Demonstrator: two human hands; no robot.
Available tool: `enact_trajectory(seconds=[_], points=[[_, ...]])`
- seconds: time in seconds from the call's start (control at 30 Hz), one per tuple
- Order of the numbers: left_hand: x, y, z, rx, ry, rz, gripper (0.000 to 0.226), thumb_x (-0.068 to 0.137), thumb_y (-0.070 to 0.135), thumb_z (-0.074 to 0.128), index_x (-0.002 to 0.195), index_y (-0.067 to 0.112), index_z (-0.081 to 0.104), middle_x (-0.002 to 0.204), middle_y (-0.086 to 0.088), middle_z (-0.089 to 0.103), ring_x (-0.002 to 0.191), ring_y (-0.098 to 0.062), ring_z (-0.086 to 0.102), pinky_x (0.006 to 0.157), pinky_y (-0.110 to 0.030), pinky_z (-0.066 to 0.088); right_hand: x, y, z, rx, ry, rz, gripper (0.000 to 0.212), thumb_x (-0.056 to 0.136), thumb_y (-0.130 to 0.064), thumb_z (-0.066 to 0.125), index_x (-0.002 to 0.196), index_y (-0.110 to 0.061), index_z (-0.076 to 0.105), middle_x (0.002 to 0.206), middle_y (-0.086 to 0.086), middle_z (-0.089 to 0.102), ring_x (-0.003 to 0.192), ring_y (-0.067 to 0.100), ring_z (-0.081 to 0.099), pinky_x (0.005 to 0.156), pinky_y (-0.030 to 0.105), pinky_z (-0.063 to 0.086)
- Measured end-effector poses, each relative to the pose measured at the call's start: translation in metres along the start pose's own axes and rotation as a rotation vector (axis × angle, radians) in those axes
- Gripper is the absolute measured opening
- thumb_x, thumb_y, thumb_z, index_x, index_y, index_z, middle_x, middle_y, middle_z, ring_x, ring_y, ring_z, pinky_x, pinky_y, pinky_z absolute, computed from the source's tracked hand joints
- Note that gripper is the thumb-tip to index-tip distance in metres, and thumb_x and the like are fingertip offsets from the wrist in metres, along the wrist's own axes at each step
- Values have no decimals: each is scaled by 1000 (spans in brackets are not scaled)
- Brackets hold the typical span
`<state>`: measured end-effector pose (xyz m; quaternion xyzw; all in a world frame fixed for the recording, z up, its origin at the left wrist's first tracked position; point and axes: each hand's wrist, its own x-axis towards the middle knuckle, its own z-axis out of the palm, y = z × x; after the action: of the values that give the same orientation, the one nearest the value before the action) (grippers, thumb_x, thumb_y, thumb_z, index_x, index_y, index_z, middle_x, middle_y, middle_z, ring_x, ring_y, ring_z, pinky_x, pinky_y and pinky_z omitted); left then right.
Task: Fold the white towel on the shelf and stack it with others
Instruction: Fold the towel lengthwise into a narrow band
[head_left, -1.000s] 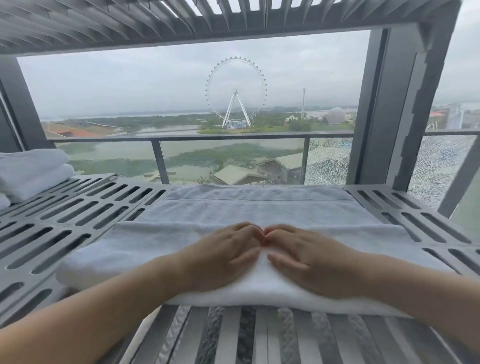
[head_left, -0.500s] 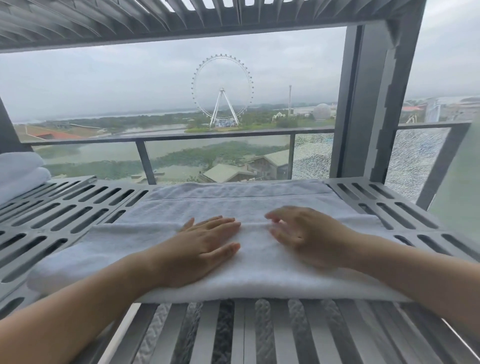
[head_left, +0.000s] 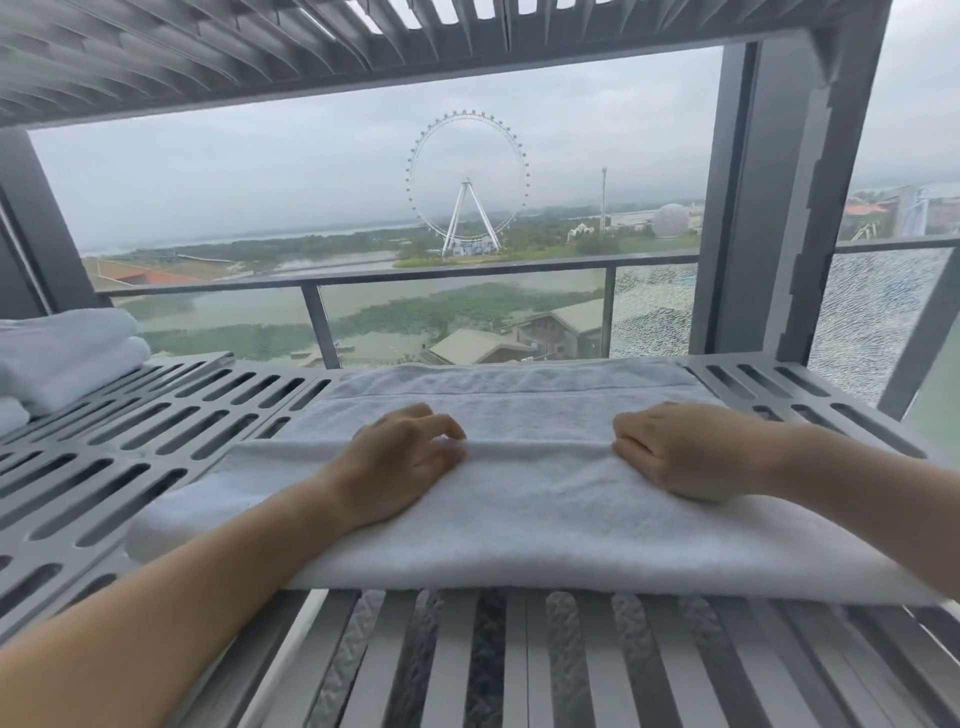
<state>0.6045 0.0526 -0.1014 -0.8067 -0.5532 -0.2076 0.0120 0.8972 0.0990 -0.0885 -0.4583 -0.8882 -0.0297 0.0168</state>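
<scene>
The white towel (head_left: 519, 499) lies flat on the gray metal shelf (head_left: 156, 421), right in front of the person. It is long from side to side. The near part is already folded over, so there is a thick layer close to the person and a thin layer behind it.

The left hand (head_left: 400, 462) and the right hand (head_left: 680, 449) both rest on top of the thick layer, a little apart. The fingers of both hands are curled at the far edge of that layer. They seem to pinch the edge, and a small ridge of cloth runs between them.

I think the folding step is in the middle. The towel is not small enough yet, and it is not stacked.

The next move is likely to grip that edge well with both hands and bring the thick part over the thin part behind it. Both hands should move together so the fold stays straight. The towel is soft and floppy, so one side can slip crooked.

The pile of folded towels (head_left: 57, 358) sits at the far left of the shelf, well apart. The towel goes there last.
</scene>
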Motion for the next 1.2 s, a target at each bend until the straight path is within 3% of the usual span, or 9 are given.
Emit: enact_trajectory(seconds=[0.17, 0.37, 0.6, 0.7, 0.83, 1.03, 1.2], points=[[4, -1, -2, 22, -95, -14, 26, 94, 36, 46, 115, 24, 57, 111, 1, 56, 101, -18, 54, 91, -40, 45, 11, -39, -1, 97, 93, -127, 22, 94, -49, 30, 93, -29, 40, 94, -11, 43, 92, 11, 47, 80, 29, 34], [4, -21, -27, 73, -274, 33, 28, 94, 35, 47, 119, 25, 56, 116, 1, 58, 105, -16, 53, 94, -34, 41, 58, -106, -7, 174, 53, -146, 35, 94, -43, 37, 116, -18, 48, 120, 2, 52, 105, 19, 49, 82, 30, 35], [-31, -98, -57, 84, -203, -101, 9, 89, 36, 57, 97, 39, 60, 92, 12, 59, 86, -10, 57, 75, -24, 43, 113, -173, -5, 293, 80, -114, 30, 92, -39, 46, 106, -15, 58, 108, 7, 62, 87, 21, 53, 67, 30, 37], [-47, -121, -59, 40, -116, -118, 13, 89, 34, 58, 101, 34, 63, 101, 9, 65, 92, -7, 59, 84, -25, 48, 117, -183, 10, 381, 203, -78, 26, 90, -39, 48, 102, -18, 57, 108, 6, 63, 93, 23, 55, 73, 30, 39], [-48, -121, -59, 52, -68, -90, 16, 88, 32, 59, 102, 28, 66, 104, 5, 66, 94, -10, 59, 87, -30, 48, 116, -180, 15, 426, 229, -83, 23, 89, -40, 51, 97, -20, 58, 101, 2, 64, 92, 20, 55, 77, 32, 43], [-46, -114, -63, 158, 223, 6, 15, 91, 32, 55, 99, 27, 66, 99, 8, 63, 85, -15, 60, 70, -29, 47, 114, -183, 12, 338, 479, -121, 16, 89, -33, 52, 93, -18, 57, 95, -1, 59, 87, 20, 56, 71, 32, 43], [-44, -114, -57, 176, 24, -80, 16, 90, 31, 56, 104, 30, 64, 107, 8, 60, 94, -14, 58, 77, -27, 42, 115, -182, 16, 337, 414, -100, 20, 87, -36, 57, 94, -18, 61, 96, -1, 63, 86, 17, 55, 70, 29, 40]])
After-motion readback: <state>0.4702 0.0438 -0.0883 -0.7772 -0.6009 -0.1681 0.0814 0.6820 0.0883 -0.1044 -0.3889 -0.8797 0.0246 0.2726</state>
